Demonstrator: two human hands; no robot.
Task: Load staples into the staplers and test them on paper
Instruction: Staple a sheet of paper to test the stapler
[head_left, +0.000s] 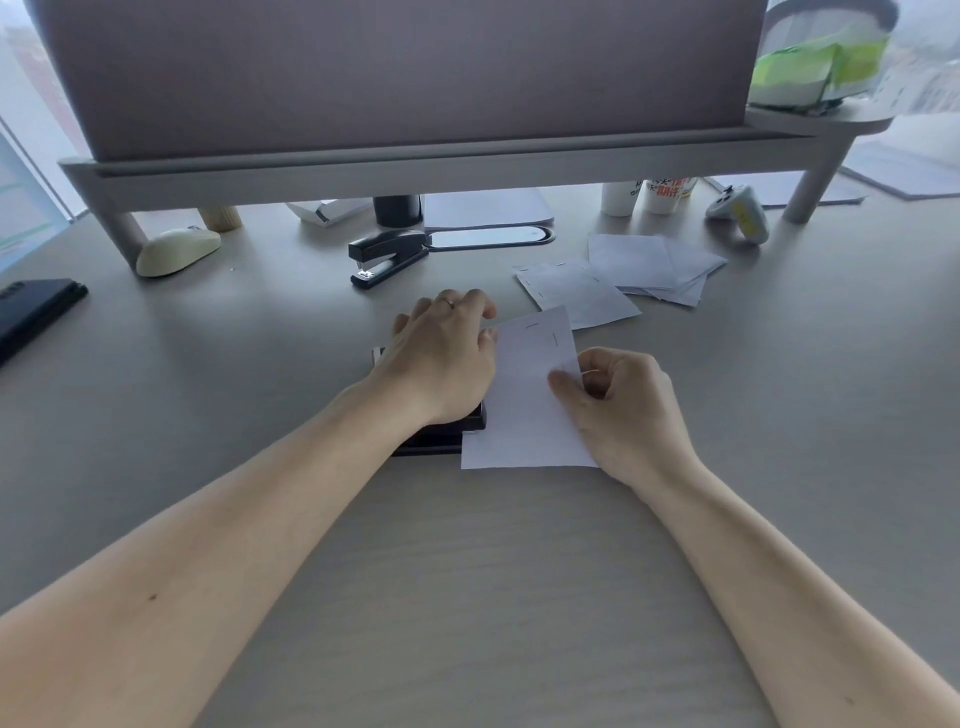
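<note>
My left hand (441, 353) lies palm-down on top of a black stapler (441, 439) at the desk's middle, covering most of it. A white sheet of paper (519, 410) with two staples near its top edge lies tucked against the stapler's right side. My right hand (623, 405) pinches that sheet at its right edge. A second black stapler (387, 255) rests untouched farther back, with its nose toward the front left. Several stapled sheets (618, 278) lie spread at the back right.
A grey monitor stand (415, 166) spans the back with a monitor on it. A cream mouse (176, 250) sits back left, a dark case (31, 312) at the left edge, cups (649, 195) and a game controller (740, 212) back right.
</note>
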